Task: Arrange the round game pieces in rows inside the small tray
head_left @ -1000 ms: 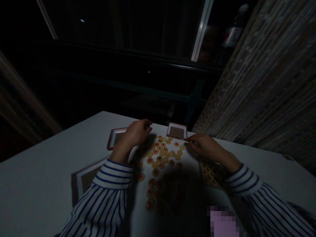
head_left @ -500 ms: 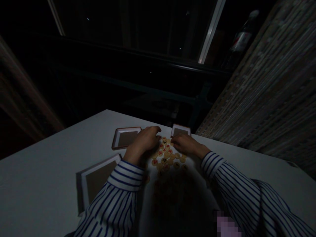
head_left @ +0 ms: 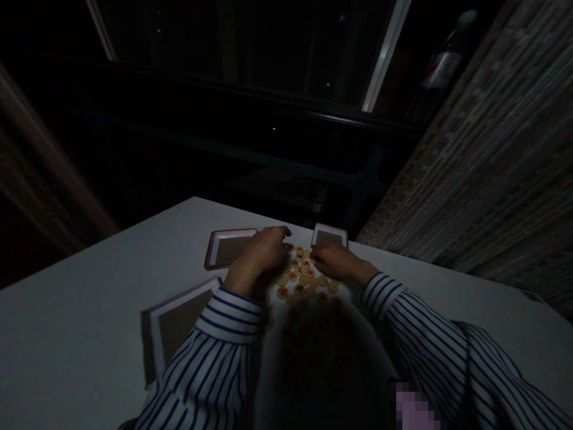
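Note:
Many round wooden Chinese chess pieces [head_left: 299, 270] lie loose on the white table between my hands, some with red or black characters and some plain side up. My left hand [head_left: 267, 248] arches over the left edge of the pile, its index finger and thumb apart and nothing visible between them. On the right, my right hand [head_left: 335, 260] rests low beside the pieces with its fingers bent and close together. Its fingertips point down at the pieces, and whatever they may hold is hidden. Deep shadow covers the pieces nearest me.
A shallow framed tray [head_left: 230, 249] lies left of my left hand, with a larger tray [head_left: 179, 322] nearer me. Another small tray [head_left: 330, 235] sits behind my right hand. Beyond the white table [head_left: 89, 310] are a dark window, a bottle [head_left: 441, 68] and a curtain [head_left: 487, 131].
Both hands stay almost in place over the pieces. The whole view has shifted slightly, and the pile looks much the same.

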Demonstrator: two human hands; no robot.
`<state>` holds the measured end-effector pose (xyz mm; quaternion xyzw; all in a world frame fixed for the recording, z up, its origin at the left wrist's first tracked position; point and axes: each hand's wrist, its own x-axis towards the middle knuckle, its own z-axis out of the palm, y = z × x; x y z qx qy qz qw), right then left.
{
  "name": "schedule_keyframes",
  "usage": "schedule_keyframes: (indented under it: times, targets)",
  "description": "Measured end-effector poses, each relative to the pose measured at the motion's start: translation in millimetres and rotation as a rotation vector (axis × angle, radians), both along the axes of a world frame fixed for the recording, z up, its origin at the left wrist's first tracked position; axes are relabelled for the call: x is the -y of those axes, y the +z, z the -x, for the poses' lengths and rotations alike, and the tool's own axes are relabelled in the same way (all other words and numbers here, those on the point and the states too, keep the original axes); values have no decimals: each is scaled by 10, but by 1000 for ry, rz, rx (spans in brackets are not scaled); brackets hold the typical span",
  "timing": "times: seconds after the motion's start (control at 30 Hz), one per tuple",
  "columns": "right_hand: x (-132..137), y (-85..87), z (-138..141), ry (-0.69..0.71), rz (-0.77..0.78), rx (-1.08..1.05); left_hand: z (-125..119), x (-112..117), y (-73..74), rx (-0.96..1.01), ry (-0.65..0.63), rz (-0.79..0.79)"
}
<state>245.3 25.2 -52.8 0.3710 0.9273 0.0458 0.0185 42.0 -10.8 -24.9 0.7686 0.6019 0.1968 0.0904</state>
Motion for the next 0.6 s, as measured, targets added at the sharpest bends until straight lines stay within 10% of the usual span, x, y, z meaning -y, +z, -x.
schedule_keyframes:
  times: [0.6]
  targets:
    - [-3, 17, -49, -21, 124, -100, -18, 7, -9, 10, -16, 1]
